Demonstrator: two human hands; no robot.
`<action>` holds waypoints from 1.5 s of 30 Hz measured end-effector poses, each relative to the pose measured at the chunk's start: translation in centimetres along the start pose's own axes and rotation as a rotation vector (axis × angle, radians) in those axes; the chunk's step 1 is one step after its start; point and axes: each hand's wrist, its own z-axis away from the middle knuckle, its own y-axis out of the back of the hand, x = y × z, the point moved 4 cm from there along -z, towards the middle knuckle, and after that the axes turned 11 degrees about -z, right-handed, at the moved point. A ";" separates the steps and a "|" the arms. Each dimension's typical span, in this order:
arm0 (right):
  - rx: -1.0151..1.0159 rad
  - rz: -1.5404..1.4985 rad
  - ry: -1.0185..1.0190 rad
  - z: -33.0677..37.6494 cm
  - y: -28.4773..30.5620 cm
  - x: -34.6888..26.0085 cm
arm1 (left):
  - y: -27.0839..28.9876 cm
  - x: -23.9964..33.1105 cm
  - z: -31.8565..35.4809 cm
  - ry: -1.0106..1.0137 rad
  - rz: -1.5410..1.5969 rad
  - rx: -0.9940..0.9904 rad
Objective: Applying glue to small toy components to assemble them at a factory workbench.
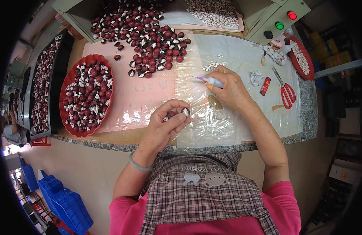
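Observation:
My left hand (161, 123) is closed, pinching a small black and white ball-shaped piece (185, 112) between thumb and fingertips. Another dark red piece (171, 114) shows inside the curled fingers. To the right and farther off, my right hand (232, 88) grips a small squeeze bottle (215, 82) with a narrow purple nozzle pointing left. The nozzle is apart from the held piece. Just beyond that hand lies a little cluster of small white pieces (214, 65). Many dark red, black and white balls (153, 51) are heaped on the far side of the table.
On the left stand a red scalloped basket (65, 117) of mixed pieces and a long black tray (59, 90). At right lie red-handled scissors (287, 95), a red lighter-like object (265, 85), crumpled tissue (256, 78) and a red dish (309, 74). A machine panel (263, 33) stands behind.

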 end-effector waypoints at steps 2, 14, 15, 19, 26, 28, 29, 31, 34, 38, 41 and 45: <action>-0.052 -0.037 0.010 0.0 0.1 0.0 | 0.1 0.0 0.0 0.000 -0.009 0.009; -0.012 -0.041 -0.001 0.5 -0.4 -1.0 | 0.2 -0.1 -0.3 -0.088 -0.064 -0.001; -0.012 -0.059 0.002 0.5 -0.3 -1.2 | 0.1 0.1 -0.2 -0.100 -0.090 0.028; -0.091 -0.484 -0.476 1.7 -0.3 -1.9 | 0.2 -0.1 -0.3 -0.105 -0.133 0.067; -0.096 -0.975 -0.413 4.3 -1.1 -4.8 | -0.2 -0.1 -0.3 -0.102 -0.207 0.071; -0.069 -1.039 -0.415 4.8 -1.5 -5.2 | -0.5 -0.1 -0.3 -0.093 -0.273 0.082; -0.054 -1.038 -0.412 5.0 -1.6 -5.3 | -0.5 -0.1 -0.3 -0.092 -0.274 0.081; -0.038 -1.037 -0.410 5.2 -1.8 -5.4 | -0.8 -0.1 -0.3 -0.119 -0.338 0.077; -0.027 -0.999 -0.374 5.6 -2.1 -5.2 | -1.1 -0.1 -0.3 -0.153 -0.399 0.067; -0.025 -0.910 -0.341 5.9 -2.3 -4.9 | -1.4 -0.1 -0.1 -0.158 -0.427 0.057; -0.037 -0.839 -0.322 6.0 -2.3 -4.9 | -1.5 -0.1 0.0 -0.139 -0.444 0.049; 0.014 -0.743 -0.217 6.0 -2.5 -5.3 | -1.9 0.7 0.1 -0.252 -0.696 0.104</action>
